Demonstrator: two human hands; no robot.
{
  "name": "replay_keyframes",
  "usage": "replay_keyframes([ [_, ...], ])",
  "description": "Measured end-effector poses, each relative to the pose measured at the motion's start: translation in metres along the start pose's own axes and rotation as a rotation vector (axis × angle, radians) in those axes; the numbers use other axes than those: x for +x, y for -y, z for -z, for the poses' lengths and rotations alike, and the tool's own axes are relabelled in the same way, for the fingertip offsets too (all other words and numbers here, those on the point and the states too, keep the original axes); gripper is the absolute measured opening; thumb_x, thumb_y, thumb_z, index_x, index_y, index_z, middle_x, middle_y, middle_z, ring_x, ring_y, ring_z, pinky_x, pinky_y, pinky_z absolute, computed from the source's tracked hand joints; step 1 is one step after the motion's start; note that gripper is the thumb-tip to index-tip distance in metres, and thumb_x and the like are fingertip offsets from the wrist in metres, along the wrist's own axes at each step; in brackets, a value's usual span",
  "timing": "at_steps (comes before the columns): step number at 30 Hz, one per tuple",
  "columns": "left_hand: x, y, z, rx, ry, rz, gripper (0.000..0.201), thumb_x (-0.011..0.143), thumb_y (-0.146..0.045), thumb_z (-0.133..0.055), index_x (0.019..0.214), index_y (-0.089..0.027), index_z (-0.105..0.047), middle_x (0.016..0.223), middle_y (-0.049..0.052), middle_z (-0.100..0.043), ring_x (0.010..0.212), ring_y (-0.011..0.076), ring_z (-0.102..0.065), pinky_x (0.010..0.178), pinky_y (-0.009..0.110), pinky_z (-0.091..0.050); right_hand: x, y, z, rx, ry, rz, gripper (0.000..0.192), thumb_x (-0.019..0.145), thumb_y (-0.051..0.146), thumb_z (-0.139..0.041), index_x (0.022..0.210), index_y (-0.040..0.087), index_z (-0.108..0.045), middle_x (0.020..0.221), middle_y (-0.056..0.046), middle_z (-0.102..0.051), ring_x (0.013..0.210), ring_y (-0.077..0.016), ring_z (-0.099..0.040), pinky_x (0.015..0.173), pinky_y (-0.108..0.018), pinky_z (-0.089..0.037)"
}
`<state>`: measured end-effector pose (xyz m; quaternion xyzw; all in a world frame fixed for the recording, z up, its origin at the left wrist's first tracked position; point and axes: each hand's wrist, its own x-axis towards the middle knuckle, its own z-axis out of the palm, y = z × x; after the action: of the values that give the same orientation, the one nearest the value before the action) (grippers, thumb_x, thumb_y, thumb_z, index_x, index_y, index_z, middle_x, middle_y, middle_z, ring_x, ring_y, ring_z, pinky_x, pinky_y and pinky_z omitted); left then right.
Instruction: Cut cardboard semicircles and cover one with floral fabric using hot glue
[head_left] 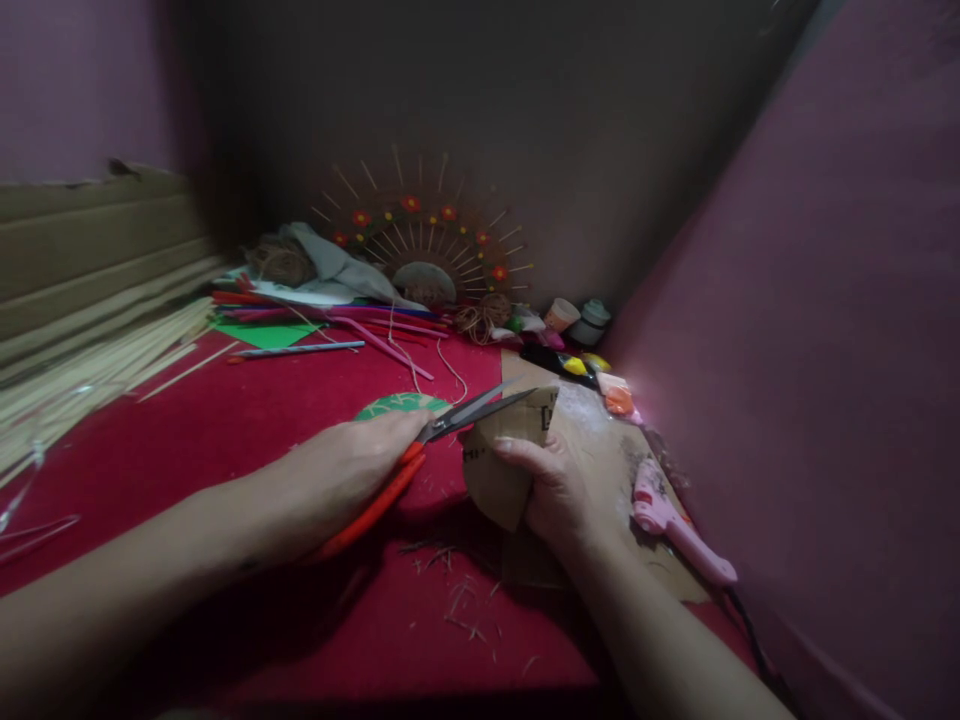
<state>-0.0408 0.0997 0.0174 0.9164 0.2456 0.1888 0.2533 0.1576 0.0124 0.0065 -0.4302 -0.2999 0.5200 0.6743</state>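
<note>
**Cardboard Held at the Scissor Blades on a Red Surface**

Two bare forearms are seen nearest the camera, both cut off by the lower edge. One pair of scissors (420, 450) with orange-red handles is held in the left hand (352, 470); the grip is closed around the handles, most of which are hidden under the fingers. The blades are parted slightly and are laid against the top edge of one piece of cardboard (502, 460). That piece is pinched by the right hand (551, 490), the thumb across its front and the other fingers hidden behind it. It is held upright just above the red surface (225, 430), near the middle of the view.

One green-patterned disc (401, 403) is half hidden behind the left hand. One pink glue gun (675, 525) is laid on a flat cardboard sheet (600, 440) to the right, its cord cut off at the lower right. Short trimmings (450, 590) are scattered below the hands; their number cannot be made out. A bundle of thin sticks (97, 365) is blurred at the left. One sunburst ornament (424, 250) with small red flowers is propped at the back, where small pots and coloured strips are too dim to be counted.
</note>
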Motion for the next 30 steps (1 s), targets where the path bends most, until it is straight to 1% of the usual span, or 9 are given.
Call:
replay_keyframes([
  [3,0.001,-0.002,0.000,-0.009,0.047,-0.054,0.046,0.099,-0.037,-0.042,0.143,-0.026,-0.046,0.135,0.008,-0.062,0.116,0.0278,-0.062,0.100,0.039,-0.049,0.000,-0.001,0.001,-0.008,0.024,-0.017,0.033,0.059,0.018,-0.077,0.092,0.019,-0.073,0.070,-0.001,-0.075,0.057,-0.0188,-0.067,0.060,-0.030,-0.053],
  [8,-0.001,-0.002,0.001,-0.030,0.039,-0.066,0.047,0.096,-0.039,-0.046,0.141,-0.025,-0.049,0.133,0.009,-0.064,0.109,0.0295,-0.066,0.093,0.040,-0.052,-0.001,-0.001,0.003,-0.015,0.039,-0.050,0.026,0.061,0.019,-0.077,0.087,0.018,-0.074,0.073,-0.002,-0.076,0.059,-0.0189,-0.067,0.060,-0.030,-0.053],
  [11,-0.001,-0.004,0.003,-0.003,0.075,-0.015,0.043,0.096,-0.038,-0.045,0.134,-0.021,-0.054,0.115,0.011,-0.072,0.091,0.0286,-0.070,0.084,0.039,-0.054,-0.001,-0.001,0.001,-0.025,0.003,-0.055,0.024,0.058,0.020,-0.079,0.081,0.018,-0.074,0.070,-0.001,-0.075,0.058,-0.0175,-0.066,0.062,-0.029,-0.053],
  [13,-0.001,-0.005,0.006,0.010,0.086,0.015,0.038,0.095,-0.037,-0.045,0.126,-0.021,-0.059,0.100,0.008,-0.075,0.079,0.0270,-0.070,0.077,0.037,-0.053,-0.001,0.000,0.000,-0.035,-0.013,-0.057,0.025,0.056,0.020,-0.079,0.080,0.018,-0.074,0.068,0.000,-0.074,0.058,-0.0164,-0.065,0.061,-0.028,-0.052],
  [16,-0.001,-0.006,0.010,0.027,0.088,0.023,0.031,0.092,-0.035,-0.048,0.116,-0.023,-0.062,0.083,0.004,-0.073,0.064,0.0236,-0.066,0.065,0.032,-0.050,-0.002,0.000,-0.001,-0.046,-0.015,-0.061,0.026,0.057,0.020,-0.078,0.082,0.018,-0.074,0.068,-0.001,-0.074,0.058,-0.0168,-0.065,0.059,-0.028,-0.052],
  [20,-0.003,-0.003,0.011,0.075,0.065,-0.003,0.029,0.086,-0.029,-0.050,0.112,-0.025,-0.062,0.067,0.000,-0.066,0.049,0.0184,-0.057,0.050,0.027,-0.041,-0.003,0.001,0.000,-0.050,0.000,-0.071,0.026,0.057,0.021,-0.078,0.082,0.018,-0.074,0.070,-0.002,-0.074,0.058,-0.0170,-0.065,0.061,-0.030,-0.052],
  [24,-0.003,0.001,0.010,0.111,0.038,-0.007,0.028,0.085,-0.028,-0.048,0.110,-0.025,-0.060,0.058,-0.001,-0.060,0.044,0.0176,-0.052,0.045,0.027,-0.035,-0.003,0.001,0.000,-0.063,0.007,-0.026,0.029,0.059,0.019,-0.078,0.088,0.019,-0.073,0.071,-0.001,-0.075,0.059,-0.0184,-0.066,0.061,-0.031,-0.054],
  [27,-0.001,0.001,0.009,0.110,0.059,0.015,0.024,0.086,-0.031,-0.047,0.106,-0.023,-0.058,0.056,-0.001,-0.059,0.044,0.0184,-0.051,0.046,0.028,-0.035,-0.003,0.000,0.000,-0.052,-0.010,-0.021,0.031,0.059,0.019,-0.078,0.089,0.020,-0.072,0.074,-0.001,-0.075,0.061,-0.0182,-0.066,0.063,-0.032,-0.055],
  [30,0.001,0.001,0.009,0.076,0.048,0.049,0.024,0.088,-0.035,-0.049,0.107,-0.023,-0.058,0.073,0.004,-0.069,0.059,0.0225,-0.062,0.057,0.031,-0.046,-0.003,0.001,-0.001,-0.055,-0.020,-0.060,0.029,0.057,0.020,-0.079,0.085,0.019,-0.072,0.071,-0.001,-0.074,0.058,-0.0174,-0.065,0.061,-0.031,-0.055],
])
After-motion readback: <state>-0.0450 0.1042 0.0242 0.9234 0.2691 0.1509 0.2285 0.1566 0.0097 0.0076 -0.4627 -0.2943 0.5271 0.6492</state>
